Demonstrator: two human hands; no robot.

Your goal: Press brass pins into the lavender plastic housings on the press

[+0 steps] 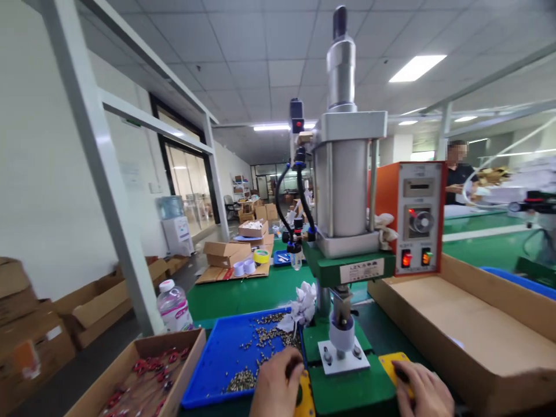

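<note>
A green bench press [347,249] stands before me, with a metal post and white collar [341,336] on its base plate. My left hand [275,382] is at the left of the base, fingers curled in and thumb close to them. Whether they hold anything is hidden. A yellow button plate [306,397] lies beside that thumb. My right hand [428,391] rests over the other yellow button plate [393,365], fingers bent but apart, at its black button. Just left of the press, a blue tray [217,359] carries many small brass-coloured metal parts [241,380].
A cardboard box of red wired parts [152,373] is at front left, near a plastic bottle [174,307]. An open cardboard box [473,307] stands right, under an orange control box [417,220]. Crumpled white paper [304,304] touches the tray. A person [458,174] is farther back.
</note>
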